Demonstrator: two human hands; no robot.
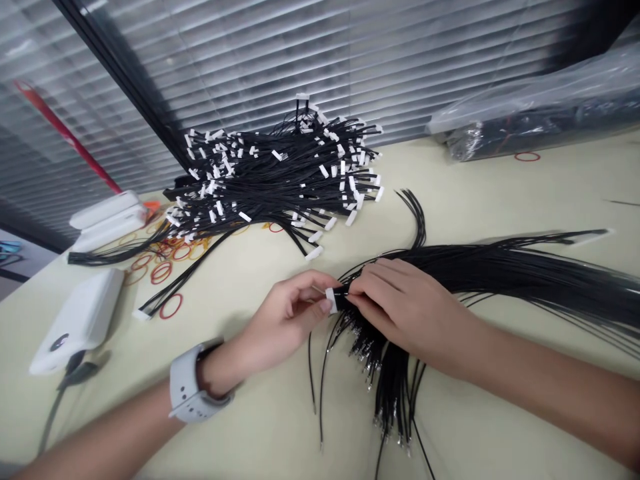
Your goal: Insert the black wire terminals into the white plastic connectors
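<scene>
Near the middle of the view, my left hand (pixel 295 313) pinches a small white connector (pixel 332 300) between thumb and fingers. Black wires run out of the connector's right side. My right hand (pixel 405 307) is closed on those wires close to the connector, its fingertips pressed together. Under my right hand lies a thick bundle of loose black wires (pixel 500 267), which stretches off to the right. Its near ends, with small metal terminals (pixel 395 427), fan out below my right hand. A grey watch band (pixel 193 383) is around my left wrist.
A large pile of black cables (pixel 280 173) with white connectors lies at the back. Red and yellow rubber bands (pixel 161 272) are scattered left of it. A white device (pixel 80 320) with a cord stands at the left. Plastic-wrapped stock (pixel 540 113) lies against the blinds (pixel 400 53).
</scene>
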